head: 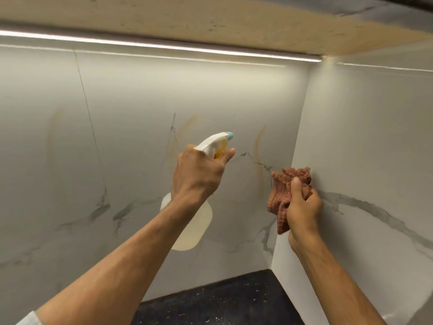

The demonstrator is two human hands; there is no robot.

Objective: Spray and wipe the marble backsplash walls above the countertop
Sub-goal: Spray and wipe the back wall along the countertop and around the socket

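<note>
My left hand (199,174) grips a translucent white spray bottle (194,226) with a white trigger head and a blue nozzle, which points at the back marble wall (131,146). A finger rests on the yellow trigger. My right hand (302,207) holds a bunched reddish-brown ribbed cloth (283,191) close to the inner corner, where the back wall meets the right marble wall (365,141). Whether the cloth touches the wall I cannot tell. Both walls are white with grey veins and faint tan streaks.
A black speckled countertop (222,301) lies below in the corner. Overhead runs the wood-toned underside of a cabinet (210,17) with a lit LED strip (164,44) along the top of the back wall.
</note>
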